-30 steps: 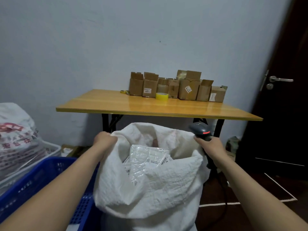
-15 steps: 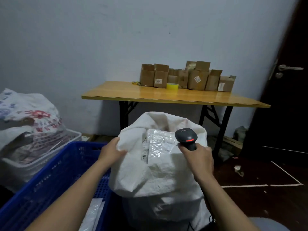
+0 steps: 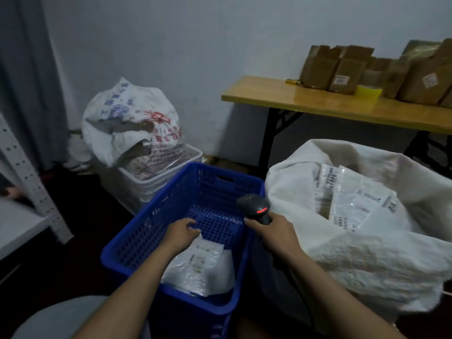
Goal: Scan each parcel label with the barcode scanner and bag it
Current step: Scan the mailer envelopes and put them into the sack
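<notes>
Grey-blue walls close in a small packing corner, with a wooden bench [image 3: 318,104] of cardboard boxes [image 3: 342,69] at the far right. On the floor in front, a blue crate [image 3: 186,192] holds clear-wrapped parcels [image 3: 203,270] piled against its near wall. The left hand [image 3: 182,232] reaches into the crate, its fingers curled at the top parcel's far edge; I cannot tell whether they have hold of it. The right hand [image 3: 274,231] is clenched round the barcode scanner [image 3: 254,206] over the crate's right rim, red light lit. Just beside that rim stands the white sack [image 3: 367,253], mouth open, with bagged parcels [image 3: 352,199] inside.

This looks like the pick-up of the next parcel. It would need lifting label-up under the scanner, then carrying over the right rim into the sack. The crate's far half gives room to lift, and the carry is short.
</notes>
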